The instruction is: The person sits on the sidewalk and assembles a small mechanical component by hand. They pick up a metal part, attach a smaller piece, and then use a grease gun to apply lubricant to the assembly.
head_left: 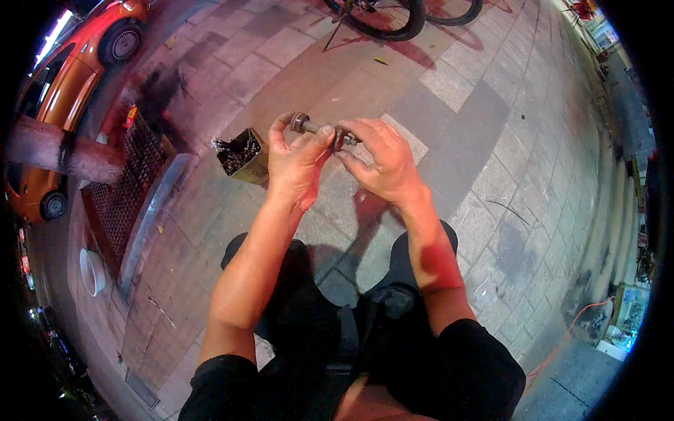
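Note:
In front of me, above the paving, I hold a short metal axle (312,128) with a dark round fitting at its left end. My left hand (298,168) is closed around it, thumb and fingers pinching the rod near its middle. Fingers of my right hand (386,160) close on a dark nut-like piece (340,139) at the axle's right end. A bit of metal sticks out beyond that piece. Just left of my left hand, an open rectangular tin (254,165) stands on the ground, holding many small dark parts that I cannot make out singly.
Bicycle wheels (393,31) stand at the far edge. To the left are a tree trunk (91,158) in a grated bed (133,186), a white tub (91,272) and an orange car (77,84). An orange cord (577,319) runs along the right.

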